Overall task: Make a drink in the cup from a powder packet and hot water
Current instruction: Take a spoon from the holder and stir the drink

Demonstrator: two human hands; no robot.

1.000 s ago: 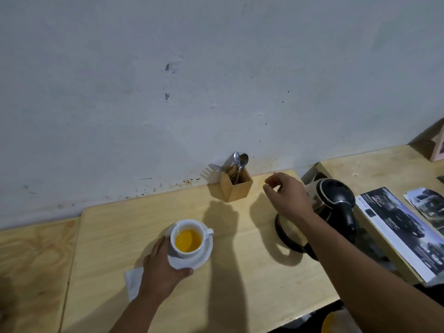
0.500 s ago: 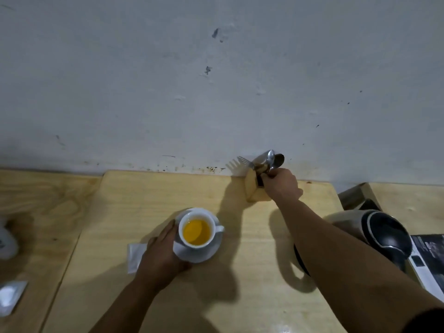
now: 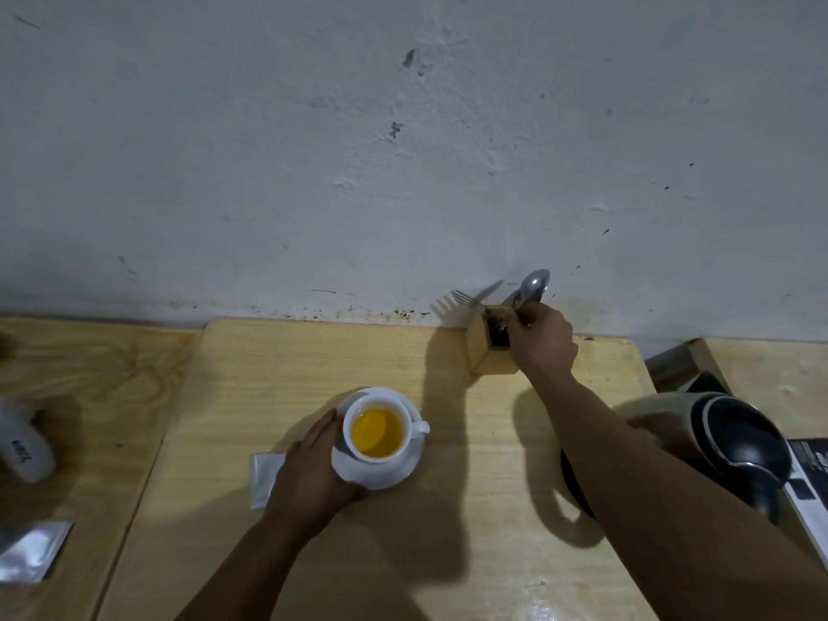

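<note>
There is one view only, from the camera on my head, so no second view overlaps with it. It looks forward and steeply down onto the wooden worktop (image 3: 286, 351), close enough that my forearms enter from the bottom edge. The wide lens bends the far edge of the worktop and takes in the pale wall (image 3: 313, 150) across the whole upper half. My left hand (image 3: 313, 468) sits low near the centre and my right hand (image 3: 542, 340) farther back to the right, by the wall.

Fork (image 3: 466, 299), magazine (image 3: 813, 481), white bottle (image 3: 24, 450).
</note>
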